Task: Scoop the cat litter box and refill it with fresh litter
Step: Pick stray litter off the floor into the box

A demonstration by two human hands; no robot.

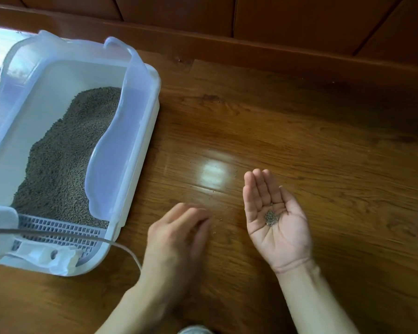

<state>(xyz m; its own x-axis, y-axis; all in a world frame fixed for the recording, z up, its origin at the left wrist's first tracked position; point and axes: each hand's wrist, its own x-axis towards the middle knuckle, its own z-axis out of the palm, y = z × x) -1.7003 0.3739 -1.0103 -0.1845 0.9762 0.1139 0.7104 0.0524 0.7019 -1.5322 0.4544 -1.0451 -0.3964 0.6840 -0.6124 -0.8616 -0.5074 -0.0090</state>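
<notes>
A white litter box (140, 145) with a translucent raised rim stands on the wooden floor at the left. Grey-brown litter (65, 150) lies heaped inside it. A white slotted scoop (58, 239) rests across its near end. My right hand (273, 220) is held palm up over the floor, fingers straight, with a small pile of litter grains (271, 217) in the palm. My left hand (179, 239) is blurred, palm down with fingers loosely bent over the floor beside the box, near a few stray grains (217, 221); whether it holds anything cannot be made out.
A thin grey cord (121, 247) runs across the box's near end and curves down by my left wrist. A wooden wall base (275, 51) borders the floor at the back. Scattered grains dot the floorboards around the bright reflection (214, 173).
</notes>
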